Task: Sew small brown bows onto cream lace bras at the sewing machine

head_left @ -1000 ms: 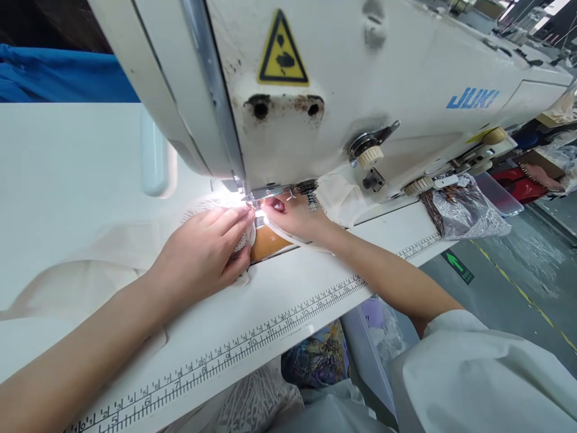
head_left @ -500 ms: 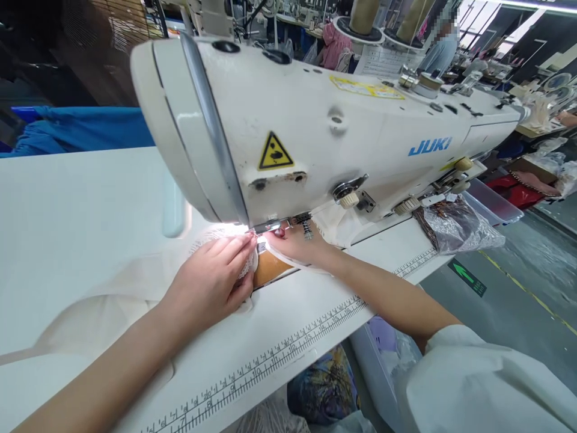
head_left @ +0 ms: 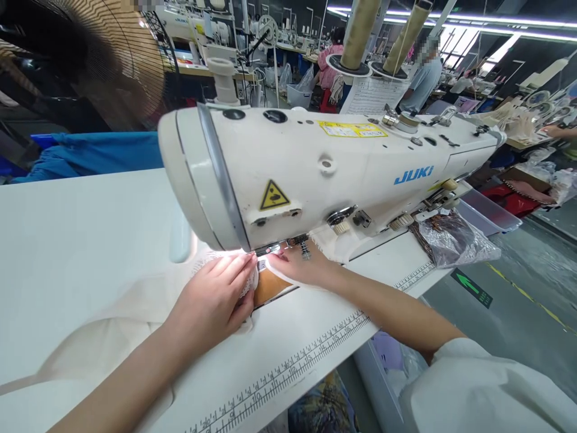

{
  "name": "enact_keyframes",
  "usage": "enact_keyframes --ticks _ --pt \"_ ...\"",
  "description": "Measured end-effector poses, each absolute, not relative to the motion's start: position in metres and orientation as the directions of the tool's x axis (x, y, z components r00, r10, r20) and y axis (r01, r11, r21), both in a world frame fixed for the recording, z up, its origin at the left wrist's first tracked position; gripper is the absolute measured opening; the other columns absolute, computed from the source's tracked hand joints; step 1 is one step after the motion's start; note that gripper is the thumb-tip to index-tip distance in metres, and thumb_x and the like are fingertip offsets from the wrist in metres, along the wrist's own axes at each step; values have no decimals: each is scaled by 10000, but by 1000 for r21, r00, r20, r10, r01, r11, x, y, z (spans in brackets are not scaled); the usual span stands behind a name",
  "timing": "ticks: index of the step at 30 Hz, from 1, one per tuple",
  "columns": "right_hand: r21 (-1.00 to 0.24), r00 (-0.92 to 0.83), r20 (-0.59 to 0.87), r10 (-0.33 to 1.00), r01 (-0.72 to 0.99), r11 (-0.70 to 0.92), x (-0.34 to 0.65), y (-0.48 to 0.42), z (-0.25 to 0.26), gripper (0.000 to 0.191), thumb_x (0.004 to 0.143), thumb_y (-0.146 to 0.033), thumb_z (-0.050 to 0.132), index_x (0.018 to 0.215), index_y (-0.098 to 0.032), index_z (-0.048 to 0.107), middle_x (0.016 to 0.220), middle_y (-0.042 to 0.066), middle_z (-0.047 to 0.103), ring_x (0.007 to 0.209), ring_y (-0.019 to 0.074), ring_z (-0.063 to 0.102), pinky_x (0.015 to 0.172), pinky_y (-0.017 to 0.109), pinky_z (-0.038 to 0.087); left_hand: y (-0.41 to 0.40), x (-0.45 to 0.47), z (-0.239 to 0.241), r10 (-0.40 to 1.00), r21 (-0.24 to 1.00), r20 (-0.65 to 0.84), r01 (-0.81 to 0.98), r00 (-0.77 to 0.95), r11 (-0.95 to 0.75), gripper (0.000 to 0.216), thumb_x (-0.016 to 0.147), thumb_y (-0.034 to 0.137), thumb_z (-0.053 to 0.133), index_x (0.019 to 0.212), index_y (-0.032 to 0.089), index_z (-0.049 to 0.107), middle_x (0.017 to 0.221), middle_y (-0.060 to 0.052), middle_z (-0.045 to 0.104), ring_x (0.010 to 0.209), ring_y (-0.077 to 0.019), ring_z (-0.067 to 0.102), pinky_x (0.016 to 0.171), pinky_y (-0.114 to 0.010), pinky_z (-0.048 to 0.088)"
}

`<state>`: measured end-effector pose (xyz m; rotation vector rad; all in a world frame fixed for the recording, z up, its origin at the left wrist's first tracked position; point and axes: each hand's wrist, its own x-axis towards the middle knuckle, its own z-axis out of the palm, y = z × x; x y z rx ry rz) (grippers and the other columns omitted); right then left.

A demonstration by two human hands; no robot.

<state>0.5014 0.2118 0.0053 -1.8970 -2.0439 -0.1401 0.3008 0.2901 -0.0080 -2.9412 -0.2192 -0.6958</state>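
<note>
A white JUKI sewing machine (head_left: 342,168) stands across the white table (head_left: 72,240). My left hand (head_left: 216,300) lies on white lace and cream fabric (head_left: 112,325), fingers pressed down on it just left of the lit needle area (head_left: 261,255). My right hand (head_left: 300,264) reaches under the machine head from the right, its fingers pinched on the fabric edge beside the presser foot. The needle itself is hidden by the machine head.
A ruler strip (head_left: 293,373) runs along the table's front edge. A clear plastic bag (head_left: 451,237) lies at the table's right end. Thread cones (head_left: 360,30) stand behind the machine, a fan (head_left: 112,54) at the upper left. Other people work in the background.
The view has tilted upward, showing the machine's top, the thread cones and the workshop behind. Both hands stay on the fabric at the needle, almost unmoved.
</note>
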Motion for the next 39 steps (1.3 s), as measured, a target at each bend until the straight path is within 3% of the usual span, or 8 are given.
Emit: enact_keyframes --ticks 5,8,14,18,26,39 --pt "115 -296 310 903 955 274 511 197 9 242 992 -245 403 1025 -215 640 879 69 654 714 185 550 650 333 415 290 301 -8 95 -100 468 159 879 -982 376 939 226 449 1229 35 593 1132 -174 675 1033 -307 607 871 -448 503" --pt "181 -320 326 890 945 273 511 192 5 261 1006 -249 380 1005 -207 638 885 79 648 744 195 560 655 341 427 289 302 -8 74 -130 480 154 874 -979 368 945 222 448 1211 18 599 1116 -175 679 1013 -303 601 884 -449 499" --pt "122 -253 416 873 967 222 515 195 -19 303 1025 -360 398 1045 -182 642 841 91 667 811 219 602 686 348 454 288 302 -8 80 -143 476 166 876 -976 369 939 205 441 1221 31 602 1142 -168 680 996 -288 605 869 -434 504" --pt "129 -263 445 856 965 230 519 197 -24 284 1025 -335 408 1045 -189 651 831 82 681 791 213 613 659 338 436 288 301 -8 88 -145 474 176 876 -974 370 934 203 443 1215 30 610 1147 -170 681 996 -286 613 876 -433 507" --pt "27 -234 461 856 968 251 515 200 -16 207 991 -271 471 1003 -196 664 905 77 700 828 200 595 701 325 434 288 301 -9 107 -137 457 189 883 -972 386 942 215 407 1232 63 610 1180 -163 686 1013 -288 633 869 -452 531" --pt "-18 -226 474 851 964 266 513 198 -9 137 937 -224 549 987 -219 676 1088 99 687 1013 226 593 850 362 481 287 301 -8 103 -159 446 192 889 -968 397 919 188 425 1230 31 615 1189 -177 688 996 -287 637 858 -435 539"
